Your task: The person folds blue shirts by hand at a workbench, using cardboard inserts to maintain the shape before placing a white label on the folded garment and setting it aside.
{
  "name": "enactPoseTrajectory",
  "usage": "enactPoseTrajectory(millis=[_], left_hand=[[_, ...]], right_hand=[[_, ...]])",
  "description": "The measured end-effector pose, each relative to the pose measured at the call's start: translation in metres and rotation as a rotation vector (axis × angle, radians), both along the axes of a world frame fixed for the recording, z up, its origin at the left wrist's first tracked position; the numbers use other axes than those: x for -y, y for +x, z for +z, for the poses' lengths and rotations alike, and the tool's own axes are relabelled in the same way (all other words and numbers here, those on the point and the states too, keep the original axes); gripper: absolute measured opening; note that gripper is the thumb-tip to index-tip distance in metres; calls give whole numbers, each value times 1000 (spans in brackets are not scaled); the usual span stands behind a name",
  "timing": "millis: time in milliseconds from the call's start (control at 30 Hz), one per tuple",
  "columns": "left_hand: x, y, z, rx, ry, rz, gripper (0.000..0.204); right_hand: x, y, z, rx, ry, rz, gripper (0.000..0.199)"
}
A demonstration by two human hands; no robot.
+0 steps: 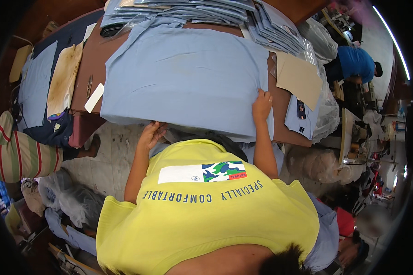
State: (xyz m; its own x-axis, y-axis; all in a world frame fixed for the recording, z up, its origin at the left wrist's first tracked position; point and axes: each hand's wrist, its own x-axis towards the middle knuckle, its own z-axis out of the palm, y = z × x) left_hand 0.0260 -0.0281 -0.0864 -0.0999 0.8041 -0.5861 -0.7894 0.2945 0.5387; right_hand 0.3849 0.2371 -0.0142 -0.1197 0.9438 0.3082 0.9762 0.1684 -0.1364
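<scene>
A light blue shirt is spread wide over the brown table, its near edge hanging past the front of the tabletop. At that near edge, left of the middle, my left hand has its fingers curled at the hem; part of the grip is hidden. Farther up on the right side, my right hand pinches the cloth close to the shirt's side edge. Shallow creases run across the fabric.
Stacked folded blue shirts line the table's far side. Brown card sheets and a folded shirt lie right; a white tag and thread snips lie left. A person in stripes is at the left.
</scene>
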Motion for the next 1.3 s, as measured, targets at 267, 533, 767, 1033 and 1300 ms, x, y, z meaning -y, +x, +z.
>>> enactPoseTrajectory(millis=[267,533,767,1033,1300], left_hand=[[82,-67,19,-158,-166,301,9],[53,-70,-27,-231,-403,-180,79],[22,-77,-73,-293,-436,-259,83],[42,-138,-114,-854,-111,247,85],[49,-131,-89,-379,-10,-207,62]], right_hand=[[32,42,37,220,-690,-311,28],[-56,-95,58,-195,-216,361,46],[-76,-239,-9,-62,-326,229,74],[61,-212,-16,-157,44,400,37],[142,-129,46,-946,-677,452,26]])
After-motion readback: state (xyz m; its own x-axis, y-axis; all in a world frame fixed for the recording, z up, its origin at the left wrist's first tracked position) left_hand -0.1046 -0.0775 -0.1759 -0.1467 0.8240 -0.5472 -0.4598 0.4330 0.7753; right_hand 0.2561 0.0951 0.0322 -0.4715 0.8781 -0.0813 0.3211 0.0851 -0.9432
